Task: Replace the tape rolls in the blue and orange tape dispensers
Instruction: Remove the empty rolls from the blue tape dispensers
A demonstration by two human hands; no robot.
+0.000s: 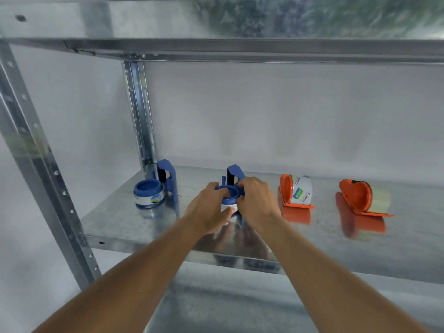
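Note:
Two blue tape dispensers and two orange ones stand in a row on a metal shelf (125, 219). The left blue dispenser (165, 183) carries a clear roll with a blue label (149, 197). Both my hands are on the second blue dispenser (234, 176). My left hand (209, 210) grips its white tape roll (228, 209) from the left, and my right hand (257, 200) pinches the blue hub at the roll's top. The nearer orange dispenser (287, 192) holds a white printed roll. The far right orange dispenser (358, 197) holds a pale yellowish roll.
A shelf board (216, 20) hangs close overhead, with perforated steel uprights (139, 111) at the left. A white wall closes the back. A lower shelf (240, 304) shows beneath my forearms. Bare shelf surface lies in front of the orange dispensers.

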